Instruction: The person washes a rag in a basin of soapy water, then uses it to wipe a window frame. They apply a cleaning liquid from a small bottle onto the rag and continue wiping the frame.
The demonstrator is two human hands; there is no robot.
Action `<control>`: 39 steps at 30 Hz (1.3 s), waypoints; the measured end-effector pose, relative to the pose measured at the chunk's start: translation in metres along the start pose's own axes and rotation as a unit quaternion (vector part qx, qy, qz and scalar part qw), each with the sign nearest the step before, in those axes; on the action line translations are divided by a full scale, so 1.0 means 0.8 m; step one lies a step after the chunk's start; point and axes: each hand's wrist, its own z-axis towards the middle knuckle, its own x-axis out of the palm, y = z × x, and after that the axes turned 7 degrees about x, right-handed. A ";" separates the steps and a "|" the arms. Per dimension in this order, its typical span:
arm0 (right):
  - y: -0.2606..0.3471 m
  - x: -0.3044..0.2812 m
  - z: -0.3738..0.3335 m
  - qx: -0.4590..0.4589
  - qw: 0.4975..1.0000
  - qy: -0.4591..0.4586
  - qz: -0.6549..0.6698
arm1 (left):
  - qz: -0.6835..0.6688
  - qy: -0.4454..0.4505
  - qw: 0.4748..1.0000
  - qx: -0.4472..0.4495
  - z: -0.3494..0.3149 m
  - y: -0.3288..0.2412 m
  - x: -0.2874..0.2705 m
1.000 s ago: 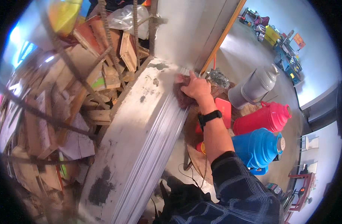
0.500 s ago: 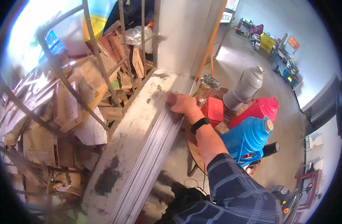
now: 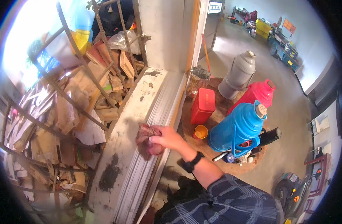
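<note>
The right hand has come back along the window sill since a second ago: then it was at the far end, close to the upright frame, and now it is well down the sill, nearer the person. The brown cloth has travelled with it and lies over the white grooved track, its left edge reaching onto the flat of the sill. The fingers are bunched round the cloth, gripping its folds, with the thumb toward the person; a second ago the index finger stretched forward over it. The wrist with its black watch now stands over the sill's inner side instead of in front of the things on the round wooden bench. That leaves the red tin and the yellow cup in plain sight, where the arm partly covered them before. The blue flask, the pink flask and the grey flask remain on the bench, and a black cylinder shows clearly beside the blue one. The head view has shifted too, while the wood scraps remain heaped beyond the rusty bars.
</note>
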 end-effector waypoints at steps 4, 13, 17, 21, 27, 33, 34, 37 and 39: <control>-0.031 0.035 -0.038 -0.052 0.977 0.096 0.183 | -0.011 0.027 0.999 -0.014 -0.018 0.013 0.023; 0.032 0.080 -0.119 -0.176 0.931 0.306 0.095 | -0.268 -0.079 0.943 0.183 -0.052 -0.071 0.044; 0.038 0.133 -0.171 -0.281 0.879 0.381 0.058 | -0.252 -0.117 0.924 0.262 -0.059 -0.129 0.040; 0.036 0.148 -0.224 -0.273 0.864 0.416 0.071 | -0.235 -0.197 0.916 0.257 -0.091 -0.107 0.052; 0.049 0.130 -0.277 -0.251 0.880 0.402 0.020 | -0.422 -0.180 0.850 0.257 -0.158 -0.078 0.081; 0.011 0.171 -0.295 -0.152 0.902 0.404 -0.006 | -0.372 -0.140 0.892 0.216 -0.216 -0.066 0.100; 0.000 0.178 -0.289 -0.075 0.904 0.421 0.006 | -0.370 -0.143 0.890 0.225 -0.218 -0.056 0.107; -0.020 0.197 -0.286 -0.011 0.870 0.489 0.061 | -0.355 -0.126 0.893 0.248 -0.235 -0.050 0.112; -0.021 0.218 -0.290 -0.001 0.814 0.570 0.114 | -0.382 -0.123 0.882 0.247 -0.241 -0.073 0.116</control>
